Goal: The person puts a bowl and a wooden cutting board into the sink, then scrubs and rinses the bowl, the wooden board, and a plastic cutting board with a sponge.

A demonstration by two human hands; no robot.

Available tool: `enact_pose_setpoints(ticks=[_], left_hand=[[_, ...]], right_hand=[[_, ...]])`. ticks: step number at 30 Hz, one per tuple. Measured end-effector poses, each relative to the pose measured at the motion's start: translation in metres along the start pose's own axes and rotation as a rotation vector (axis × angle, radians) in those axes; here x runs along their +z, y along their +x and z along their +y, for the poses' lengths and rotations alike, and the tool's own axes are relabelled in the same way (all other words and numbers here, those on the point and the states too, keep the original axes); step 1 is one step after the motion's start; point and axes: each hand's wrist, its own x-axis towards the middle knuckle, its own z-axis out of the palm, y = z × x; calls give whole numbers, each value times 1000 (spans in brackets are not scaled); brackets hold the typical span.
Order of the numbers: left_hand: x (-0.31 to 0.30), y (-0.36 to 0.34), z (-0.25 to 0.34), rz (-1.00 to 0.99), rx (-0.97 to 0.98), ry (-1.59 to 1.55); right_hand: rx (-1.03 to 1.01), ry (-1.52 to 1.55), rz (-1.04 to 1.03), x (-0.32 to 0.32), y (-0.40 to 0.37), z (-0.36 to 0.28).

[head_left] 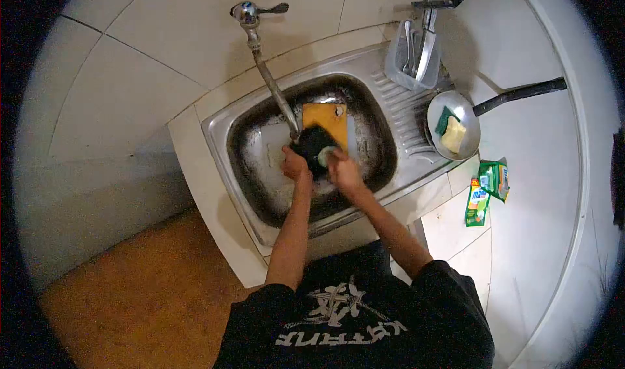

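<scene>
Under the faucet spout, my left hand [295, 164] grips the lower left edge of a dark, blurred object [314, 142] whose kind I cannot make out. My right hand [344, 171] holds a small pale green, rounded item [325, 155] against it. Motion smears the right fingers a little. Behind the dark object, an orange cutting board [316, 113] with a hole in one corner lies in the sink [384, 135]. A whitish flat piece, partly hidden, shows beneath it.
The faucet [270, 79] reaches over the basin from the wall. On the drainboard stand a clear plastic container [395, 66] with cutlery and knives, and a frying pan [474, 135] holding a green sponge [445, 120] and a yellow one [454, 135]. Green packets [478, 203] lie at the right.
</scene>
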Motion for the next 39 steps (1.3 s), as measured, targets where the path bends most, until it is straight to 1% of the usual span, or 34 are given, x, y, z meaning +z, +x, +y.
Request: enact_pose_setpoints(ticks=[1,2,3,5,6,7,8,9,10,11,13,14,17,19,20,21,22,23,24,25,26,27,28,29,30,31,32,33,34,35,36,37,38,39], left_hand=[[0,-5,7,17,-22,-47],[-1,-8,13,14,-17,-47],[-6,-15,19,6,-59,-78],[-12,-15,16,9,-113,-102],[-8,-14,15,18,-105,-66],[-5,-12,16,23,-86,-27],[-5,-10,17,18,-77,-32],[-5,-7,14,28,-50,-38],[-3,-3,9,38,-28,-41],[0,3,4,37,-27,-38],[2,14,-7,-25,19,-23],[-1,15,-11,-17,11,-19],[2,12,3,27,44,55],[-1,13,-2,-21,-24,-135],[0,15,-4,-17,-25,-128],[5,14,-5,28,34,-59],[8,11,-7,70,93,6],[6,11,-4,65,100,-1],[-3,6,4,-5,83,28],[-7,4,6,-73,62,59],[-3,9,1,-73,63,63],[5,23,-12,-49,310,328],[6,25,-17,-23,552,592],[9,26,-19,-20,542,589],[8,20,-12,1,346,428],[12,18,-6,19,160,261],[17,30,-13,17,167,253],[24,59,-34,17,280,345],[18,60,-34,19,389,445],[20,58,-33,20,389,456],[12,19,-7,65,187,281],[6,-5,7,111,-15,100],[8,5,4,109,-11,88],[9,25,-5,68,53,151]], right_hand=[[-53,-32,83,11,-2,1],[-123,42,43,18,-4,9],[-118,47,44,14,-4,14],[124,30,-199,-8,3,22],[171,82,-96,-33,21,2],[167,80,-97,-9,12,7],[28,21,-7,29,-4,19],[-112,-41,80,48,-15,27],[-283,19,71,20,-15,10],[-280,19,73,5,-8,4],[305,-26,-337,-10,9,6],[130,109,-26,-13,9,9],[72,121,-77,-7,1,-11],[52,133,-103,-8,5,-8],[156,36,-186,-13,14,6],[253,-70,-279,-17,16,15],[414,252,-193,-17,16,6],[409,249,-185,-9,10,8],[49,145,-35,7,0,13],[-307,35,109,7,-1,8],[-196,6,-87,-1,-7,11],[-192,10,-89,-5,-4,14],[-86,27,-85,-8,3,21],[14,40,-84,-10,7,25],[214,-11,-105,2,9,19],[208,-15,-102,5,7,13],[9,-21,-2,7,0,5],[-184,-24,100,10,-2,2],[-105,-74,-69,13,-4,16],[-97,-67,-70,21,-1,29],[-4,-62,-5,25,1,42],[83,-60,60,26,1,48],[241,-23,-116,2,10,11],[237,-24,-106,8,3,11]])
